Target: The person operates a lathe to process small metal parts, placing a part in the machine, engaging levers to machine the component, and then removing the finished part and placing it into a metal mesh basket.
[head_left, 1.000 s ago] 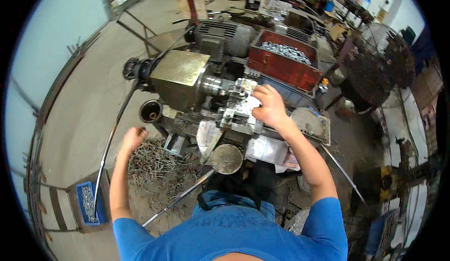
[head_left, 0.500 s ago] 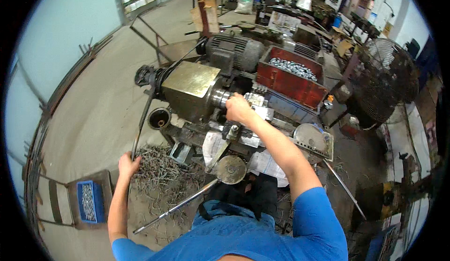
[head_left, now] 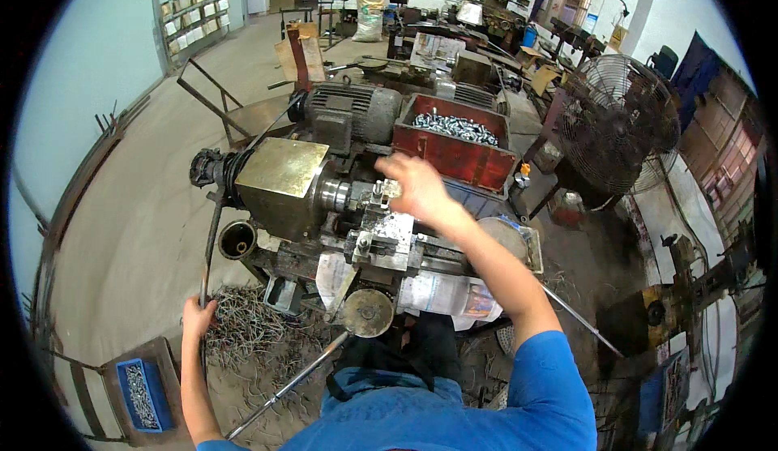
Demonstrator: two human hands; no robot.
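My left hand is closed around the lower end of a long dark lever, which slants up to the left end of a small lathe. My right hand hovers over the lathe's tool slide, fingers stretched out and apart, with nothing visible in it. Just left of those fingers is the shiny spindle nose, jutting from the headstock with its brass-coloured top. Beyond the hand stands a red metal box heaped with small silvery metal parts.
An electric motor sits behind the headstock. In front are a round handwheel and a metal bar. Curly metal shavings cover the floor beside a blue bin of small parts. A large fan stands at right.
My right hand has come away from the spindle nose and moved right, its fingers opening. My left hand still grips the lever. The whole view has shifted, with the machine now further left.
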